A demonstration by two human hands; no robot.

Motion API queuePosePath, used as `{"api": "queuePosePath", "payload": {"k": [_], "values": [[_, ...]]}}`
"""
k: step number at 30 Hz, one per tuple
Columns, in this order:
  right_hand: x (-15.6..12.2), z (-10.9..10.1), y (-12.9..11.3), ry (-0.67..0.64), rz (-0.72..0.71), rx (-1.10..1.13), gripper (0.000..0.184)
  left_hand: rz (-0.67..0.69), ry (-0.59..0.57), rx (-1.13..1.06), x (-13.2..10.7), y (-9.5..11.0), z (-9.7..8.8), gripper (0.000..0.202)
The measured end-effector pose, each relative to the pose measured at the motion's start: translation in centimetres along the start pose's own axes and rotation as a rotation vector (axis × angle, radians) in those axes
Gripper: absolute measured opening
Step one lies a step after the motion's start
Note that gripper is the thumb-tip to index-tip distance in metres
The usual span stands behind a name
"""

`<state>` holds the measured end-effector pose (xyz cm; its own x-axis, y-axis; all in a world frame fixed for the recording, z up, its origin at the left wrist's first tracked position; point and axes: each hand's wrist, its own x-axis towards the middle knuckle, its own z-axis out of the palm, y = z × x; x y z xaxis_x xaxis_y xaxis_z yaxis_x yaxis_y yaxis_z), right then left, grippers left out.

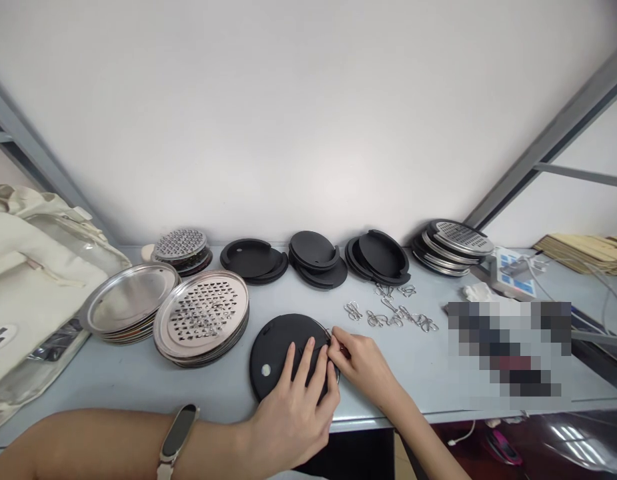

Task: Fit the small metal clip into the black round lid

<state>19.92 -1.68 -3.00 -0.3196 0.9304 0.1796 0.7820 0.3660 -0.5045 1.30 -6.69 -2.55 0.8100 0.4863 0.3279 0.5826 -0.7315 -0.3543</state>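
My left hand (301, 400) lies with fingers stretched over a round black disc (273, 347), pressing it against the table near the front edge. A pale round spot shows on the disc. My right hand (358, 363) is closed in a pinch at the disc's right rim, on a thin bent wire clip (329, 331) that is mostly hidden by the fingers. Several similar wire clips (388, 315) lie loose beyond my right hand. Left of the disc stands a stack of round metal grater plates (203, 317), beside plain metal discs (133, 300).
Along the wall are stacks of black round covers (313, 250), small graters (181, 245) and assembled graters (453, 243). A cream bag (43, 280) stands at left. A power strip (513, 273) and thin wooden boards (585, 252) lie at right. Grey frame posts flank the table.
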Motion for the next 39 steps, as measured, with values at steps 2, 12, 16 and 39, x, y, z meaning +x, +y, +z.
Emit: {"api": "queuePosePath", "payload": {"k": [2,12,16,39], "values": [[-0.03,0.03,-0.02,0.013,-0.005,-0.003,0.022,-0.001,0.000,0.004,0.02,0.02,-0.08,0.052],[0.10,-0.01,-0.11,-0.005,-0.031,-0.033,0.021,-0.001,0.003,-0.004,0.01,0.00,0.23,0.055],[0.08,0.08,0.06,-0.005,-0.024,-0.023,0.021,-0.005,0.011,-0.004,-0.04,0.06,0.37,0.054],[0.03,0.06,0.11,-0.005,-0.013,-0.020,0.022,-0.001,-0.006,-0.008,0.03,-0.08,0.16,0.054]]}}
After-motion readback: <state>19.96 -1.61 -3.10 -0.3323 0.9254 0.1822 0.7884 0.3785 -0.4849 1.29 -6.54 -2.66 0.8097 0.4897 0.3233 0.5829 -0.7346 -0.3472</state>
